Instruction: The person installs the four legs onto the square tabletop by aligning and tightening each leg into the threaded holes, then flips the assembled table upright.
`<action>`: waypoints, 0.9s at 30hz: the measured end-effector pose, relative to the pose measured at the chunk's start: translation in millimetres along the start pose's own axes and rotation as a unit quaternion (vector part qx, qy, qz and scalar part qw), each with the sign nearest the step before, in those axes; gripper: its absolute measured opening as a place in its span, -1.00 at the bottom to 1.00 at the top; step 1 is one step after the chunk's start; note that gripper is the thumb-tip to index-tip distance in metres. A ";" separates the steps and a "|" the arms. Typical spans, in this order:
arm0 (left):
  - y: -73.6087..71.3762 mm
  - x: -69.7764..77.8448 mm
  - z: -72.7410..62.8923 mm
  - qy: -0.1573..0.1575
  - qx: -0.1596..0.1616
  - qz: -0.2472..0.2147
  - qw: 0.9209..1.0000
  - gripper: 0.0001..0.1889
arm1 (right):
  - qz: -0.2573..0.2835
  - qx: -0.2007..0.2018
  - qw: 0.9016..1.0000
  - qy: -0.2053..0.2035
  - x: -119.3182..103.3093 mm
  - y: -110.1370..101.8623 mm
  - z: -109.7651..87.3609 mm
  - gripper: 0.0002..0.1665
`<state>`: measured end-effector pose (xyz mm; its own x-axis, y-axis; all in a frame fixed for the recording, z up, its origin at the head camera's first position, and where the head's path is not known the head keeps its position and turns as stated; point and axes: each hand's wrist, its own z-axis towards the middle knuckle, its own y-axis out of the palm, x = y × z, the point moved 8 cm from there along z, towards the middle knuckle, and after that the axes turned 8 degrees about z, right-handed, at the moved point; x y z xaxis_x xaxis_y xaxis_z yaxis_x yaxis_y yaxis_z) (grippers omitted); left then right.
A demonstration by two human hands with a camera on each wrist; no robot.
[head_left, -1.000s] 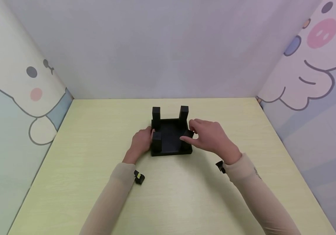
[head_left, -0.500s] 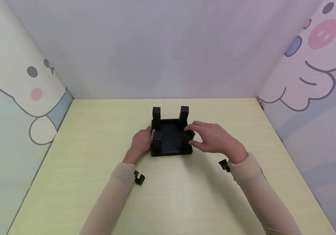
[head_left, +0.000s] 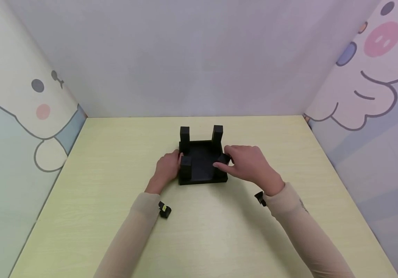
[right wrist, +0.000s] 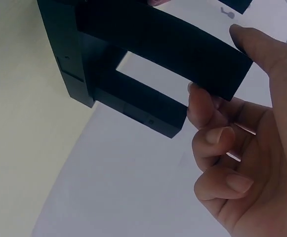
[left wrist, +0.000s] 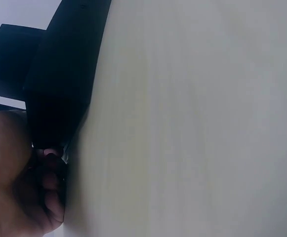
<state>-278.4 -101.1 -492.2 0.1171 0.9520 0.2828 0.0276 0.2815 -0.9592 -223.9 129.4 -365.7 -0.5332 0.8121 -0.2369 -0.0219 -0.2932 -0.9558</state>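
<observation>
A small black stool or toy table (head_left: 202,164) stands upside down near the middle of the table, its square legs pointing up. My left hand (head_left: 167,166) holds its left edge; in the left wrist view curled fingers (left wrist: 52,190) sit low against the black frame, partly hidden. With thumb and forefinger, my right hand (head_left: 251,164) pinches the top of the near right leg (head_left: 223,158). That leg (right wrist: 178,49) looks turned at an angle to the frame. The right wrist view shows the thumb on one side, the forefinger on the other, and the remaining fingers curled.
The pale wooden table (head_left: 115,146) surrounds the black piece. A plain back wall (head_left: 195,58) and side walls with cartoon animals border it. A small black camera (head_left: 165,210) is worn at the left wrist, another (head_left: 261,198) at the right.
Half a second ago my right fingers were spread off the near right leg; now they pinch it again, the hand slightly further left. The left hand and the black piece stay put.
</observation>
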 end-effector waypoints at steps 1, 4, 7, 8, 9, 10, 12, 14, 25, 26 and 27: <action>-0.5 0.5 -0.2 0.000 0.000 0.000 1.000 -0.57 | 0.002 -0.003 1.000 0.002 0.3 -1.0 -0.3 -0.43; -1.4 1.6 -0.6 0.000 0.001 0.000 1.000 -0.57 | 0.012 -0.018 1.000 -0.002 2.0 -3.7 -1.7 -0.40; -1.1 1.7 -0.4 -0.001 -0.003 -0.001 1.000 -0.57 | 0.029 -0.036 0.999 -0.018 1.9 -8.0 -2.8 -0.39; -0.7 1.5 -0.3 -0.001 -0.004 -0.002 1.000 -0.57 | 0.034 -0.041 0.998 -0.023 1.8 -8.9 -3.0 -0.41; -0.3 1.2 -0.1 -0.002 -0.004 -0.002 1.000 -0.57 | 0.038 -0.046 0.998 -0.027 1.5 -10.0 -3.4 -0.43; 0.0 1.0 0.1 -0.002 -0.004 -0.002 1.000 -0.57 | 0.041 -0.052 0.997 -0.028 1.6 -10.5 -3.6 -0.46; 0.4 1.0 0.1 -0.003 -0.005 -0.002 1.000 -0.57 | 0.046 -0.062 0.997 -0.027 1.9 -10.6 -4.3 -0.49; 0.7 0.7 0.4 -0.002 -0.005 -0.002 1.000 -0.57 | 0.046 -0.066 0.996 -0.027 1.6 -10.1 -4.3 -0.51; -1.0 1.6 -0.3 -0.001 -0.005 -0.002 1.000 -0.57 | 0.025 0.001 1.000 -0.017 4.3 -5.1 -1.4 -0.48; -1.3 2.0 -0.4 0.001 -0.004 -0.001 1.000 -0.57 | 0.021 0.003 1.000 -0.013 4.9 -3.7 -1.3 -0.47; -1.5 2.3 -0.4 0.002 -0.003 -0.001 1.000 -0.57 | 0.017 0.005 1.000 -0.010 5.1 -2.8 -1.1 -0.45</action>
<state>-277.8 -99.4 -490.1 0.1212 0.9511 0.2841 0.0338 0.2821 -0.9588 -225.6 134.9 -364.5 -0.5513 0.7909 -0.2655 -0.0120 -0.3257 -0.9454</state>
